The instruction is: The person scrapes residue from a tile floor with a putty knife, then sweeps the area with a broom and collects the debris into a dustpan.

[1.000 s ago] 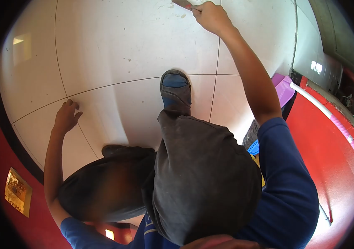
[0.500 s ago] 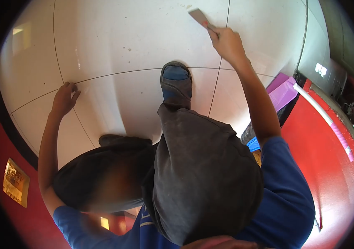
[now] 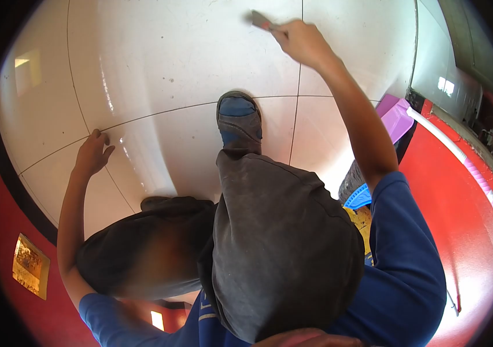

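My right hand (image 3: 305,44) is closed round the handle of a scraper (image 3: 261,21), at the top of the view. The scraper's flat blade points to the upper left over the white tiled floor (image 3: 188,52) and is blurred at its tip. At the left, my left hand (image 3: 92,153) rests its fingertips at a tile joint, with thumb and fingers apart and nothing held. Small dark specks and pale wet-looking streaks show on the tiles. Between the hands is my shoe (image 3: 239,118), flat on the floor.
A purple dustpan (image 3: 395,118) with a white and pink handle leans by a red wall (image 3: 449,202) at the right. A blue plastic item (image 3: 358,198) and something yellow (image 3: 361,222) lie beside my right leg. Another red wall (image 3: 3,231) stands at the left.
My right hand and the scraper have moved up and to the left in view. My left hand sits slightly lower in view, its pose nearly the same.
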The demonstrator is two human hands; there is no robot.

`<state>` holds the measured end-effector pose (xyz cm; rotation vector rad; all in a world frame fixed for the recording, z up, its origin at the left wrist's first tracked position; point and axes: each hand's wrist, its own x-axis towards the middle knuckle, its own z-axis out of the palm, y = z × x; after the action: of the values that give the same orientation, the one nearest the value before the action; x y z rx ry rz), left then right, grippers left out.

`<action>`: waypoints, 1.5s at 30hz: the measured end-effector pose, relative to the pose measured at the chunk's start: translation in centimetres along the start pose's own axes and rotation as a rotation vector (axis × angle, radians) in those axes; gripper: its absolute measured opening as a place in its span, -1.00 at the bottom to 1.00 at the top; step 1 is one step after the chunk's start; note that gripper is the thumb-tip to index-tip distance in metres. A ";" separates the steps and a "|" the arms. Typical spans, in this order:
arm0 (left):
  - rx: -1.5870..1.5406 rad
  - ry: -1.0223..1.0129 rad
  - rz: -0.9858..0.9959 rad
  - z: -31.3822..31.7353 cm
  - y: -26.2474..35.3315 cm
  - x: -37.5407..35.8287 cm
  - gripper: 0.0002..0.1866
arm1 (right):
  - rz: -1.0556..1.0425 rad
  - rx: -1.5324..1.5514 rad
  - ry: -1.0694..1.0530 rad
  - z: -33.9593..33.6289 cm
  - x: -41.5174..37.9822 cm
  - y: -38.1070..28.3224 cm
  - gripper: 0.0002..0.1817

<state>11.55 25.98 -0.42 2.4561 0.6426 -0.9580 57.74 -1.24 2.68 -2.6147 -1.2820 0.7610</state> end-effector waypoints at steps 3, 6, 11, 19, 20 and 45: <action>-0.132 0.020 -0.027 1.0 -0.9 -0.7 -0.79 | -0.051 0.057 -0.019 3.3 -1.1 0.9 -0.71; -0.111 -0.024 -0.019 0.4 0.2 -0.6 -0.78 | 0.038 0.091 0.118 4.5 2.8 -2.2 -0.68; -0.131 0.022 -0.041 0.0 0.3 -2.1 -0.74 | -0.060 -0.017 0.115 3.9 2.7 -1.1 -0.72; 0.005 -0.193 -0.006 2.0 -0.6 -4.4 -0.70 | -0.018 0.002 0.125 3.4 5.3 -4.0 -0.70; -0.046 -0.112 -0.027 2.0 -1.0 -4.1 -0.70 | -0.052 -0.042 0.034 2.7 3.1 -3.1 -0.70; -0.212 0.087 -0.052 2.5 -0.9 -3.8 -0.73 | 0.114 0.032 0.040 3.9 -0.5 -1.5 -0.68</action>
<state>7.24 24.38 0.39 2.3127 0.7985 -0.7623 54.49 -1.06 0.05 -2.6823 -1.1094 0.7350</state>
